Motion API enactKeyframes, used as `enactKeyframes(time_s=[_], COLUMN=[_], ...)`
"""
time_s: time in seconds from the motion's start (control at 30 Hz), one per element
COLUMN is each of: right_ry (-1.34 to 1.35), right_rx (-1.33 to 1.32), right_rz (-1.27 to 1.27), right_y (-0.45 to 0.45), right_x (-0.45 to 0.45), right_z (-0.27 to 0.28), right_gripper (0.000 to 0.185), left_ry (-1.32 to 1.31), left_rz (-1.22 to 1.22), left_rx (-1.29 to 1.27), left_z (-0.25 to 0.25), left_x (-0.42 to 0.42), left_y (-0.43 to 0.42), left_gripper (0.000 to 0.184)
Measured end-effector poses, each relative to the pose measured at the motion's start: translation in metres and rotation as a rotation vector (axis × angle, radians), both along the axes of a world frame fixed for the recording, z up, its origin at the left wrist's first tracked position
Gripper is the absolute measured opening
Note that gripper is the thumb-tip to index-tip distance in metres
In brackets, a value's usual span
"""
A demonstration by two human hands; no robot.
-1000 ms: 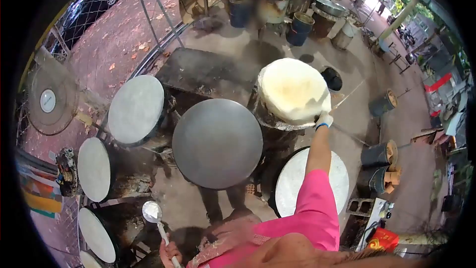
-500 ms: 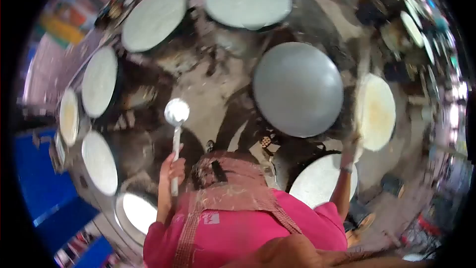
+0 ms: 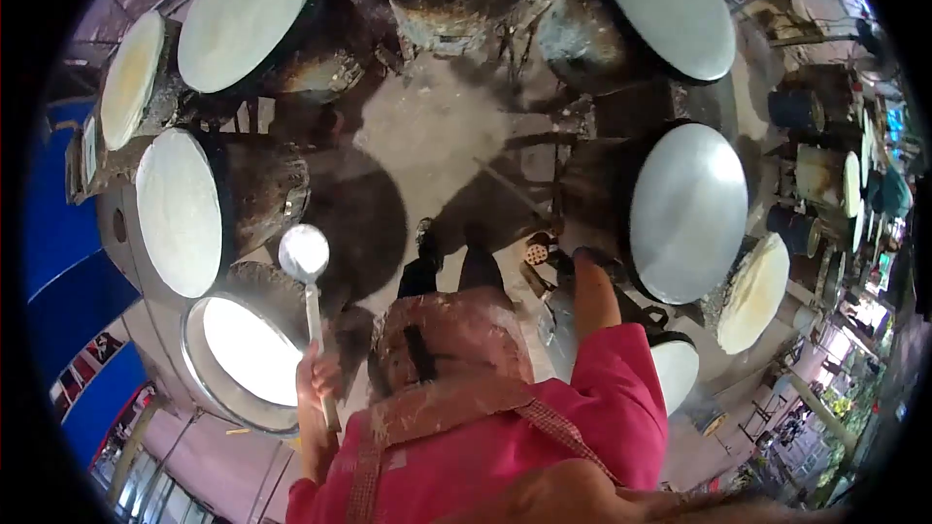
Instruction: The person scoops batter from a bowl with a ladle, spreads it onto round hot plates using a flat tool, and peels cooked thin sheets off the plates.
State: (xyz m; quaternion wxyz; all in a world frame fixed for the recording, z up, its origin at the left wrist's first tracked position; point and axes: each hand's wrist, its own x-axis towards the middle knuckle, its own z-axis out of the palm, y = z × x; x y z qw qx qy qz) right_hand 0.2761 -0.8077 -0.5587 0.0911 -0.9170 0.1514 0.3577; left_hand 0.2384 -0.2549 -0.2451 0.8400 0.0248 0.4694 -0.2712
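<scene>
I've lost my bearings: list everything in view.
Coated round griddles: five nearby, white, left, top, right
Browned round griddles: two nearby, cream, left and right
Shiny round griddle: one, grey, right
Round metal basin: one, silver, lower left
Flat panels: several, blue, left edge
Perforated block: one, tan, near centre
Rusty drums: several, brown, far right
Apron: one, brown, bottom centre
Shirt: one, pink, beneath apron
Long ladle: one, whitish, lower left
Left hand: one, around ladle
Right hand: one, shadowed, right of centre

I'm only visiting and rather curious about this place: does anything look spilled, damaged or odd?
Mostly just grime: the apron is streaked with pale smears, and the stove at the top middle has brown, scorched-looking sides. Nothing seems odd about the ladle in the left hand.
</scene>
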Motion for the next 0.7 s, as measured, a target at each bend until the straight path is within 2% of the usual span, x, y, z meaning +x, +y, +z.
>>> enactKeyframes(time_s=[0.03, 0.17, 0.27, 0.4, 0.43, 0.47, 0.57, 0.63, 0.7], right_ry=[-0.019, 0.098, 0.304, 0.454, 0.330, 0.268, 0.155, 0.044, -0.026], right_rx=[-0.008, 0.002, 0.054, 0.022, 0.022, 0.031, 0.064, 0.123, 0.207], right_rz=[-0.027, 0.143, 0.091, 0.079, 0.274, 0.330, 0.274, 0.236, 0.182], right_y=[-0.001, -0.017, -0.015, -0.015, -0.015, -0.014, -0.005, 0.011, 0.039], right_x=[0.003, 0.022, 0.026, 0.031, 0.032, 0.039, 0.044, 0.045, 0.049], right_z=[-0.018, -0.030, -0.027, -0.019, -0.015, -0.011, 0.006, 0.022, 0.043], right_gripper=[0.036, 0.039, 0.043, 0.049, 0.049, 0.050, 0.053, 0.056, 0.059], left_ry=[0.066, 0.178, 0.169, 0.031, 0.060, 0.084, -0.095, -0.203, -0.174], left_rz=[0.020, 0.207, 0.201, 0.071, 0.092, 0.114, 0.094, 0.142, 0.278], left_rx=[0.084, -0.070, -0.002, -0.260, -0.239, -0.216, -0.313, -0.368, -0.376], left_z=[0.009, -0.001, -0.012, -0.021, -0.020, -0.017, -0.017, -0.027, -0.006], left_x=[0.001, -0.011, -0.025, -0.022, -0.022, -0.024, -0.038, -0.055, -0.046], left_y=[-0.001, -0.002, 0.000, -0.006, -0.009, -0.012, -0.016, -0.012, -0.025], left_gripper=[0.035, 0.039, 0.041, 0.044, 0.043, 0.042, 0.026, 0.027, 0.028])
